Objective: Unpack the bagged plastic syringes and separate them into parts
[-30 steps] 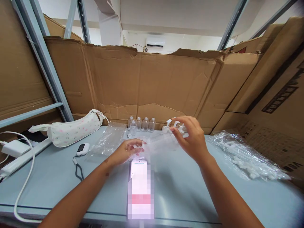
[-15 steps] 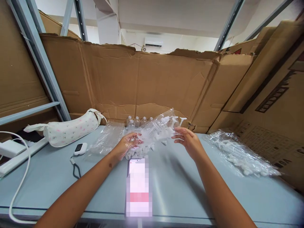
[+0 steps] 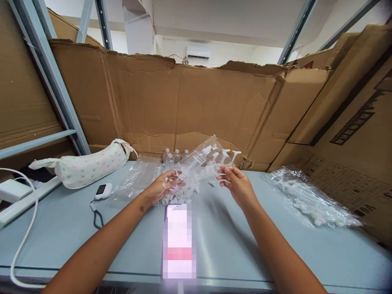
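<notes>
A clear plastic bag point(image 3: 199, 165) full of small white plastic pump parts is lifted above the grey table point(image 3: 245, 253) between both hands. My left hand point(image 3: 163, 185) grips its lower left end with curled fingers. At the bag's right end my right hand point(image 3: 234, 183) pinches the plastic, with white T-shaped parts sticking up just above it. Several of the white pieces lie spilled on the table under the bag, right by the top of a phone point(image 3: 179, 241) lying face up.
Small clear bottles point(image 3: 176, 156) stand in a row at the cardboard back wall point(image 3: 196, 106). A flat empty plastic bag point(image 3: 139, 177) lies left, another bag of white parts point(image 3: 309, 200) right. A floral pouch point(image 3: 92, 165), a small white device point(image 3: 102, 190) and a white cable point(image 3: 24, 237) sit at the left.
The bag of white parts has been lifted off the table and tilted up to the right. My right hand dropped from above the bag to pinch its right end.
</notes>
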`<action>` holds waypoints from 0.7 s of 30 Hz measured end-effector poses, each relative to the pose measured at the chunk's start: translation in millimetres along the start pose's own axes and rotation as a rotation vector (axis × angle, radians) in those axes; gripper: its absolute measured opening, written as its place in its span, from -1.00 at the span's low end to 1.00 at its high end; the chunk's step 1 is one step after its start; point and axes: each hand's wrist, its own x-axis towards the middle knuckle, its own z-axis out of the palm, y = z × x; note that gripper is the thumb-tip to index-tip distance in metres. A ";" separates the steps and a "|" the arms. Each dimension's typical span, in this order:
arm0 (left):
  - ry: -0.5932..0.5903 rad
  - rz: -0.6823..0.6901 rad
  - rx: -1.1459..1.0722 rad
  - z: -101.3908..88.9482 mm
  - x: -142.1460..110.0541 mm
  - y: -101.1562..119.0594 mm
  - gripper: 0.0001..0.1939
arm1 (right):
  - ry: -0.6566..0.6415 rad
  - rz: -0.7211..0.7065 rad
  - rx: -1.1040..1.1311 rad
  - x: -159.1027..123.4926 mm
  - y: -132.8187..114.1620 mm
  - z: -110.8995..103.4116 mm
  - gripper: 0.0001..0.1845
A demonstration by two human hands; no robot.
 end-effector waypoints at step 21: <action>0.339 0.170 0.446 -3.0 3.7 -5.3 -0.73 | 0.243 -0.128 0.153 7.4 -21.2 -25.1 -0.56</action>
